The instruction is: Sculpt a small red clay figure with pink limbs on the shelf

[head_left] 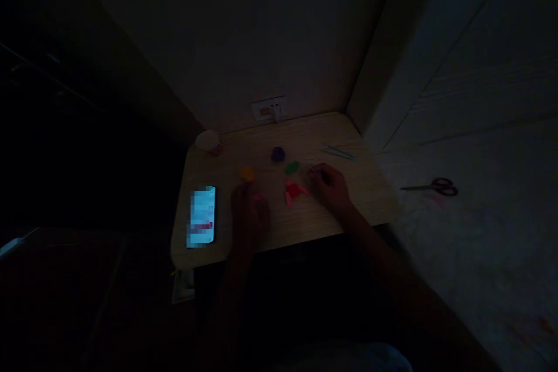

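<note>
In dim light, my left hand [248, 215] is over the front left of the small table, blurred, its fingers curled at a small pink lump [258, 197]. Just beyond it lies a yellow clay-like lump [247, 174]. My right hand [330, 186] is closed in a pinch at the right, with something thin and pale at its fingertips, too dark to name. Between the hands sits a red piece with pink parts [294, 190] sticking out. A green lump [292, 167] and a dark purple lump [278, 154] lie behind it.
A lit phone [201, 217] lies at the table's left. A pale cup [208, 140] stands at the back left corner, and thin blue sticks [338, 151] lie at the back right. Beyond the right edge are scissors [440, 186]. A wall socket [269, 109] is behind the table [314, 232].
</note>
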### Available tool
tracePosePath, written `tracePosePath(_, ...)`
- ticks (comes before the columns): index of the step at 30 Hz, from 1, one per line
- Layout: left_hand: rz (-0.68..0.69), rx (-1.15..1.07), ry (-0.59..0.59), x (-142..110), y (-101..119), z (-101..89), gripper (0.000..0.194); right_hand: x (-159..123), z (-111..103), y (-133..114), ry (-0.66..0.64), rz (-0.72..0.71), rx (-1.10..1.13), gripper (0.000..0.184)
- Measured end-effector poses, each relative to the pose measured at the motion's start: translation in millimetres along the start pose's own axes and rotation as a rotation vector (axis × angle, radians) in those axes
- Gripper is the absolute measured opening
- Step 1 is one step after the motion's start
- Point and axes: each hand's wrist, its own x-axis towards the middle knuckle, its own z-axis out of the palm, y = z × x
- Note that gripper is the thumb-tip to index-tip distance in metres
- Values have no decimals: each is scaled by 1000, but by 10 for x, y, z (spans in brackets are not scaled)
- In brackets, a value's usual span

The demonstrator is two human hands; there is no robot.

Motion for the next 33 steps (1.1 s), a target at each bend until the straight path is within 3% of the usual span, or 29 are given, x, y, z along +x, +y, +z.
tracePosePath(5, -49, 23, -37, -3, 46, 29, 19, -74, -51, -20, 3, 0, -34, 22)
tracePosePath(14, -159, -302, -45, -26, -15, 16, 5, -92, -57, 22, -96, -16, -149, 20)
tracePosePath(18, -248, -465, -53, -30, -19, 19, 12, -94, -62, -34, -205, -83, -256, 24)
tracePosePath(23, -254, -458, -47, -31, -10, 14, 11, -87, -52, -83, -336, -158, -334, 48)
tracePosePath(33, -245, -451, -38, -29, -30, 9, 12, -43, -13, 0, -313, -136, -357, 37)
